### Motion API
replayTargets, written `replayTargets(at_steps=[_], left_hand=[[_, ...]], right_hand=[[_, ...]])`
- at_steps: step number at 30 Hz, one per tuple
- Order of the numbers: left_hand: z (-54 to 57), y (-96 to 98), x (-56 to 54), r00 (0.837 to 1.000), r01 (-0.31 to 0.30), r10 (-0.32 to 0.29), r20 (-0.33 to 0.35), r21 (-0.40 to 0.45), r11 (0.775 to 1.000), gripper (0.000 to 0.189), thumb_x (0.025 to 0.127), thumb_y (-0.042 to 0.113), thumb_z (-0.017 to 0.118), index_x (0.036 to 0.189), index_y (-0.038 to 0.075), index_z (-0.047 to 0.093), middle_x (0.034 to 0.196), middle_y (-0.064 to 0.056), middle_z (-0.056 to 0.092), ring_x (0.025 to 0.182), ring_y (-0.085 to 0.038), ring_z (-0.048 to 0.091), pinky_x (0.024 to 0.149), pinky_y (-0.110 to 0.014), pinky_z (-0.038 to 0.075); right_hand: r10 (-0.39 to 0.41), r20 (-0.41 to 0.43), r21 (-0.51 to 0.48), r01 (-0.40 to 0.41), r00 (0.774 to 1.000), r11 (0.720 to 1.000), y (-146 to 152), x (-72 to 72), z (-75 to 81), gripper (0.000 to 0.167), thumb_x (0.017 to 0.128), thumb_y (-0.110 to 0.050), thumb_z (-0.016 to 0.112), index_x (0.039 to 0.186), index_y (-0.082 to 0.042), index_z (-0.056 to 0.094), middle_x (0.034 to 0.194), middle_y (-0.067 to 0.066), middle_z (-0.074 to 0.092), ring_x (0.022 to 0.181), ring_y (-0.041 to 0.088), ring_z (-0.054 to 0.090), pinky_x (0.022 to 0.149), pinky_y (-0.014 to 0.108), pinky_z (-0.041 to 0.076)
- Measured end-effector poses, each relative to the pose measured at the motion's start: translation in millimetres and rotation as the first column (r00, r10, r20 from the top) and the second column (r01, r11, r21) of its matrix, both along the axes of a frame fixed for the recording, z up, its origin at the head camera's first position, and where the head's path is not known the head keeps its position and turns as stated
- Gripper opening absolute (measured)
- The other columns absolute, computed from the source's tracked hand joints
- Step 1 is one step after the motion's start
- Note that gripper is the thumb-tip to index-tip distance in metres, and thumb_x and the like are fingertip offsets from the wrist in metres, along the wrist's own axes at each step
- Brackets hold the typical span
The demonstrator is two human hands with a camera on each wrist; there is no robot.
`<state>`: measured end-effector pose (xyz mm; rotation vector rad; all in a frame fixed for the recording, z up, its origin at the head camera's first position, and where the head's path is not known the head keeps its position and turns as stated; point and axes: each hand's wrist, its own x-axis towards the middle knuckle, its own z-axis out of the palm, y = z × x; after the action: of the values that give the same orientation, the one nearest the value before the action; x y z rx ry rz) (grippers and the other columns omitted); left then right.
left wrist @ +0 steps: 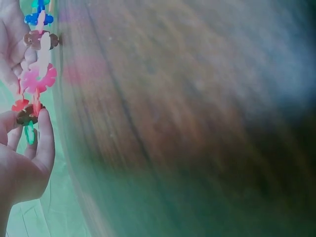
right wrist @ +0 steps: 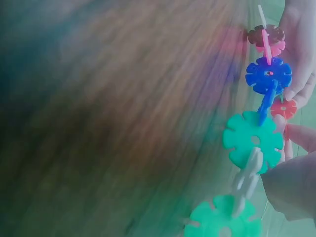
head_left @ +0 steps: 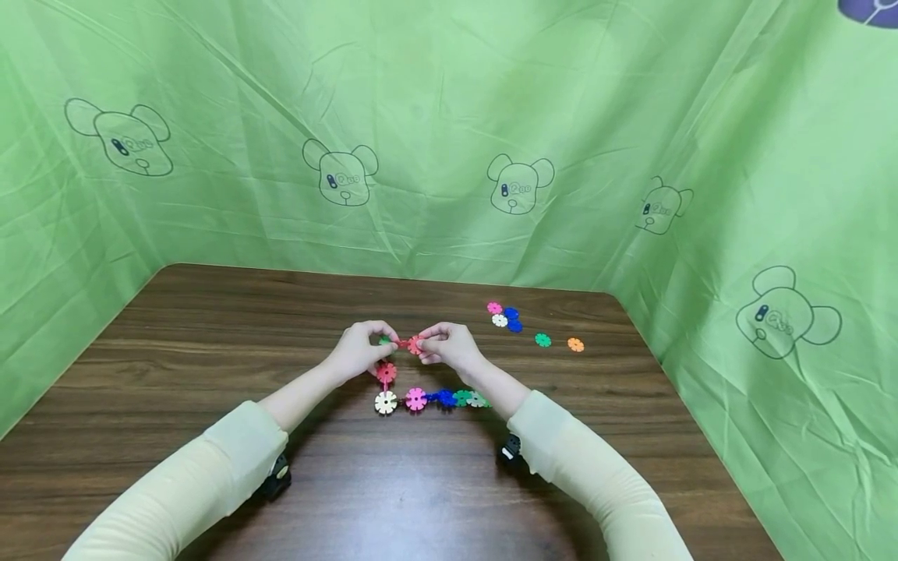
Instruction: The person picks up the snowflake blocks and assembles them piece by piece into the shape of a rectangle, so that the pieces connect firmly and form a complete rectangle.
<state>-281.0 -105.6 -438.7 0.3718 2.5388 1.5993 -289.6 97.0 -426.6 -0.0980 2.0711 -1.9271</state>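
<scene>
A chain of slotted plastic flower discs hangs between and below both hands. My left hand point(head_left: 358, 351) pinches it near a green disc point(head_left: 383, 340); in the left wrist view a brown disc point(left wrist: 28, 114) lies between its fingertips. To the right, my right hand point(head_left: 452, 347) pinches a red disc point(head_left: 415, 344). Below the left hand, another red disc point(head_left: 387, 372) leads down to a white disc point(head_left: 385, 403). From there the chain runs right through a pink disc point(head_left: 416, 399), blue discs point(head_left: 445, 398) and a green disc point(head_left: 462, 398), partly behind my right forearm.
Loose discs lie at the back right of the wooden table point(head_left: 210, 351): a pink disc point(head_left: 494, 308), a white disc point(head_left: 500, 320), blue discs point(head_left: 515, 326), a green disc point(head_left: 543, 340) and an orange disc point(head_left: 575, 344). A green curtain point(head_left: 421, 117) surrounds the table's back and sides.
</scene>
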Motion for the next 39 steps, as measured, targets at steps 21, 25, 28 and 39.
replayTargets(at_steps=[21,25,28,39], left_hand=[[-0.1,6.7,-3.0,0.944,-0.022,-0.007,-0.330,-0.084,0.996,0.005,0.075,0.017,0.080,0.079,0.017,0.077,0.081,0.003,0.073,0.080,-0.013,0.067,0.075,-0.034,0.052],[-1.4,8.0,-4.0,0.953,-0.038,0.006,-0.302,-0.102,0.994,0.005,0.075,0.018,0.080,0.078,0.019,0.076,0.079,0.003,0.073,0.070,-0.011,0.062,0.068,-0.030,0.049],[-2.5,9.3,-4.5,0.964,-0.030,-0.002,-0.267,-0.115,0.993,0.005,0.076,0.019,0.079,0.079,0.019,0.075,0.080,0.003,0.072,0.069,-0.012,0.059,0.066,-0.028,0.047],[-4.2,5.2,-5.1,0.983,-0.010,-0.007,-0.184,-0.089,0.996,0.006,0.078,0.019,0.077,0.082,0.017,0.072,0.085,0.001,0.071,0.077,-0.016,0.059,0.070,-0.030,0.046]], right_hand=[[-0.006,0.064,0.003,0.006,0.998,1.000,-1,1.3,0.6,0.020,0.086,0.005,0.063,0.104,0.011,0.061,0.082,0.013,0.070,0.061,0.014,0.065,0.066,0.030,0.057],[0.009,0.062,-0.012,-0.009,0.998,1.000,1,1.6,-1.1,0.020,0.086,0.006,0.062,0.106,0.011,0.060,0.081,0.012,0.069,0.062,0.015,0.065,0.067,0.030,0.057],[0.032,0.041,-0.005,-0.032,0.999,0.999,4,0.7,-3.5,0.021,0.086,0.006,0.061,0.107,0.011,0.059,0.081,0.011,0.069,0.064,0.016,0.065,0.067,0.031,0.057],[0.131,-0.051,0.163,-0.121,0.990,0.979,33,-1.6,1.5,0.034,0.088,-0.008,0.067,0.117,0.006,0.058,0.105,0.026,0.065,0.090,0.039,0.066,0.077,0.043,0.055]])
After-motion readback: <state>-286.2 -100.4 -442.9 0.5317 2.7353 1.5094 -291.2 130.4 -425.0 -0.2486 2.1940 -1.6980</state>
